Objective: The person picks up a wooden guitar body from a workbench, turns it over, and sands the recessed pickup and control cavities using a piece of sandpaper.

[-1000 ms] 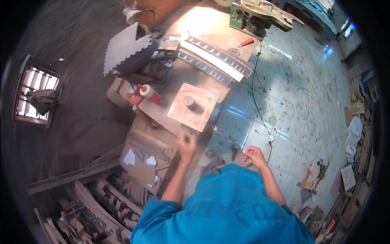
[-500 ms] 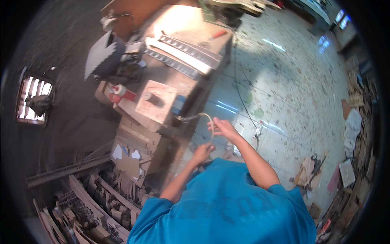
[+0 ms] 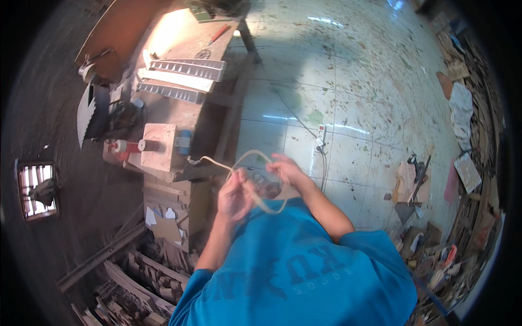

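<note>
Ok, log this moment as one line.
left hand: holds pale cord | right hand: at cord's loop, grip unclear | square board: on workbench | power strip: on tiled floor

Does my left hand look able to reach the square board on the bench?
Probably yes: the square board sits at the bench's near end, nothing tall between, though your left hand seems to hold a pale cord.

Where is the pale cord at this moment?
In the head view, the pale cord is near the centre, looping between the left hand and right hand, with one stretch running leftward toward the workbench.
</note>
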The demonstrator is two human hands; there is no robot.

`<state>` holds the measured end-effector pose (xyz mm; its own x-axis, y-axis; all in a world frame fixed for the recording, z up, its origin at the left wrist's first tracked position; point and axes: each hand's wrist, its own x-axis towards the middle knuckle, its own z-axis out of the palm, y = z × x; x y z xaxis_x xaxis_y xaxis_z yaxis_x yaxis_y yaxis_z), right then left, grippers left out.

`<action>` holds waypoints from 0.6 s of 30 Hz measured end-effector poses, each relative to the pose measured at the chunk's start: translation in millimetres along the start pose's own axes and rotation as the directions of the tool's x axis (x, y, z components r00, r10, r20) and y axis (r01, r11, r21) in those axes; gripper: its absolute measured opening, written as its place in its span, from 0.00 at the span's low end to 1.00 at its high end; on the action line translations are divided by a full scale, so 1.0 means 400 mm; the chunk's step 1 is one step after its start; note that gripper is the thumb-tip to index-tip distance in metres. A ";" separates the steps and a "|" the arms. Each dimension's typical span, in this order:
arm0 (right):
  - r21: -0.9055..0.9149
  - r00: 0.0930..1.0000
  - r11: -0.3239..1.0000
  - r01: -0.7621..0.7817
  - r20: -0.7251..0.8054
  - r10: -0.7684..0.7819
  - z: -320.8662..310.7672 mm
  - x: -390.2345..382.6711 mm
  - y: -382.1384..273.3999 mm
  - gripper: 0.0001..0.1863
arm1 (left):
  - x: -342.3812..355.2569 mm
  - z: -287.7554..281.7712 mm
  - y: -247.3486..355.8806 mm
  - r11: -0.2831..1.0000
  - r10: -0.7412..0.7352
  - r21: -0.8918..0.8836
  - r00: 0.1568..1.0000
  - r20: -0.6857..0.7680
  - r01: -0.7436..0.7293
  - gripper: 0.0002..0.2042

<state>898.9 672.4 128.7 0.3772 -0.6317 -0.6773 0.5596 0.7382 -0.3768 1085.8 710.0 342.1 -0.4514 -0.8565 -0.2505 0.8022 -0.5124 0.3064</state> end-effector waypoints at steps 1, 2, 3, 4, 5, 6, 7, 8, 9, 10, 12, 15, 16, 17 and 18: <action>0.012 0.995 0.997 0.071 -0.073 -0.070 0.012 -0.028 -0.052 0.34 | -0.040 -0.046 0.009 0.998 -0.052 0.041 0.997 0.051 0.050 0.18; 0.022 0.976 0.987 0.159 -0.156 -0.153 0.005 -0.040 -0.108 0.35 | -0.068 -0.074 0.011 0.983 -0.091 0.158 0.995 -0.032 0.095 0.18; 0.111 0.953 0.962 0.249 -0.203 -0.224 -0.033 -0.043 -0.163 0.37 | -0.094 -0.104 0.009 0.953 -0.111 0.271 0.987 -0.112 0.138 0.18; 0.194 0.927 0.923 0.333 -0.248 -0.282 -0.080 -0.053 -0.216 0.39 | -0.120 -0.149 0.004 0.940 -0.130 0.278 0.959 -0.252 0.200 0.17; 0.152 0.889 0.898 0.414 -0.278 -0.363 -0.109 -0.080 -0.271 0.38 | -0.150 -0.209 -0.003 0.926 -0.137 0.275 0.909 -0.394 0.259 0.16; 0.089 0.845 0.875 0.477 -0.319 -0.428 -0.134 -0.110 -0.314 0.38 | -0.183 -0.269 -0.008 0.913 -0.132 0.264 0.836 -0.532 0.312 0.15; 0.138 0.846 0.859 0.492 -0.307 -0.435 -0.185 -0.131 -0.348 0.34 | -0.210 -0.330 -0.007 0.910 -0.141 0.242 0.798 -0.585 0.338 0.14; 0.186 0.850 0.845 0.501 -0.290 -0.440 -0.240 -0.150 -0.379 0.30 | -0.238 -0.393 -0.005 0.908 -0.144 0.218 0.756 -0.639 0.357 0.14; 0.199 0.826 0.817 0.541 -0.309 -0.471 -0.292 -0.178 -0.412 0.25 | -0.262 -0.438 -0.003 0.908 -0.150 0.189 0.712 -0.686 0.373 0.14; 0.206 0.799 0.787 0.581 -0.329 -0.504 -0.329 -0.211 -0.447 0.20 | -0.281 -0.463 0.002 0.913 -0.116 0.180 0.655 -0.747 0.366 0.13; 0.241 0.759 0.742 0.625 -0.407 -0.508 -0.314 -0.295 -0.505 0.11 | -0.330 -0.535 -0.001 0.943 -0.088 0.116 0.571 -0.816 0.311 0.13; 0.069 0.700 0.750 0.658 -0.424 -0.575 -0.284 -0.376 -0.554 0.10 | -0.361 -0.601 0.017 0.960 -0.068 0.074 0.481 -0.874 0.271 0.14; 0.046 0.665 0.723 0.689 -0.438 -0.605 -0.292 -0.395 -0.575 0.09 | -0.376 -0.629 0.033 0.969 -0.068 0.049 0.454 -0.888 0.241 0.14; 0.023 0.628 0.695 0.719 -0.451 -0.634 -0.301 -0.417 -0.598 0.09 | -0.390 -0.657 0.049 0.977 -0.069 0.025 0.427 -0.902 0.211 0.14; 0.000 0.591 0.666 0.746 -0.461 -0.662 -0.314 -0.439 -0.622 0.09 | -0.403 -0.692 0.064 0.973 -0.037 0.055 0.387 -0.921 0.224 0.12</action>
<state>600.5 629.3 262.0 -0.4880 -0.7527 -0.4420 0.6539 0.0202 -0.7563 1287.2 852.5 136.3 0.1554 -0.2549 -0.9544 0.6583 -0.6936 0.2925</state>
